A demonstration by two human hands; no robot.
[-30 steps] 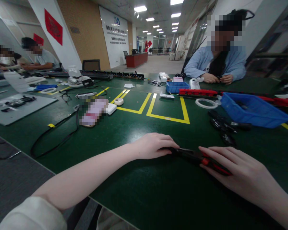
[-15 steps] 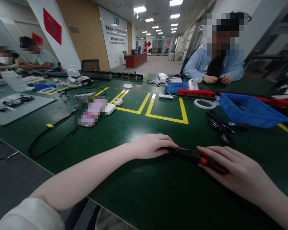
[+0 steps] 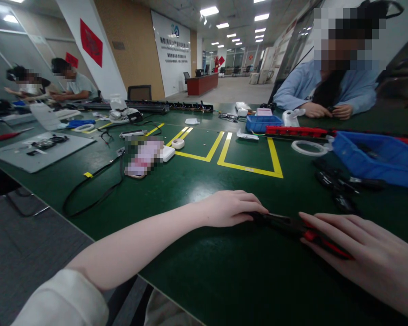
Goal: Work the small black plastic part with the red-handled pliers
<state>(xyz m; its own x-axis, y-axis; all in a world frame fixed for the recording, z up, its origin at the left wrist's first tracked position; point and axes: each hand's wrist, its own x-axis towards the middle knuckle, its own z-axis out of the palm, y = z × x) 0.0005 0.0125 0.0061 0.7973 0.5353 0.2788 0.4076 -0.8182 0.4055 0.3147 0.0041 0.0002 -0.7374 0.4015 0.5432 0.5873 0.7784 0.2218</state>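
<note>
Pliers with red handles and a dark head (image 3: 292, 226) are held low over the green table (image 3: 177, 203), right of centre. My right hand (image 3: 363, 244) is closed round the red handles. At the other end, my left hand (image 3: 233, 208) pinches a small black piece, which lies at the tip of the pliers. What that piece is cannot be made out, as my fingers partly cover it.
Beyond my hands are yellow tape outlines (image 3: 251, 170). A phone (image 3: 144, 157) and a black strap (image 3: 91, 210) lie left. Black cables (image 3: 343, 185) and a blue bin (image 3: 377, 158) are right. A person in blue (image 3: 292, 88) sits opposite.
The whole view has shifted, so that table, objects and both hands appear further right. My hands keep their hold on the pliers and the black piece, with little other change.
</note>
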